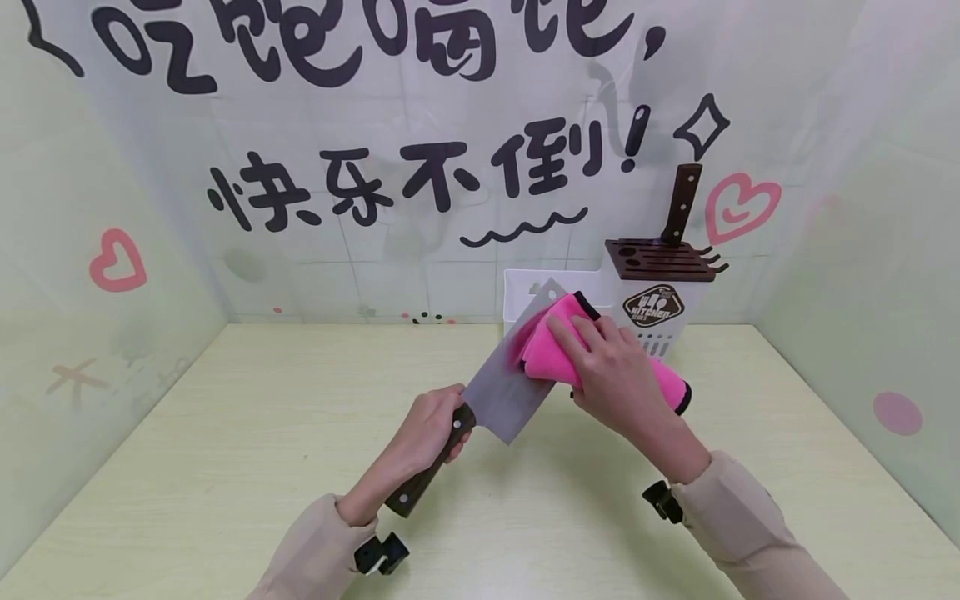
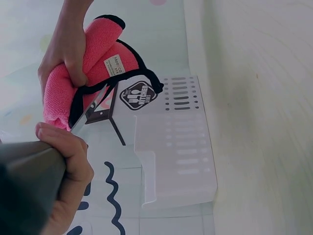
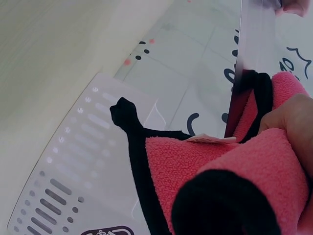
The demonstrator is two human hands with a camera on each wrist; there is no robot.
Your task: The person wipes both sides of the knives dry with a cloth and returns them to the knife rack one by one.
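A cleaver (image 1: 504, 390) with a broad steel blade and a dark riveted handle is held up over the table, its blade slanting to the upper right. My left hand (image 1: 429, 427) grips the handle near the blade. My right hand (image 1: 617, 371) holds a folded pink towel (image 1: 551, 348) with black edging against the upper part of the blade. In the right wrist view, the towel (image 3: 234, 161) lies around both sides of the blade (image 3: 247, 58). The left wrist view shows the towel (image 2: 100, 58) with a white label, bunched under the right fingers.
A white knife holder (image 1: 660, 304) with a brown slotted top stands at the back wall, another knife's handle (image 1: 682, 204) rising from it. A lower white tray section (image 1: 521, 287) adjoins it. Patterned wall sheets border the pale wooden table (image 1: 262, 433).
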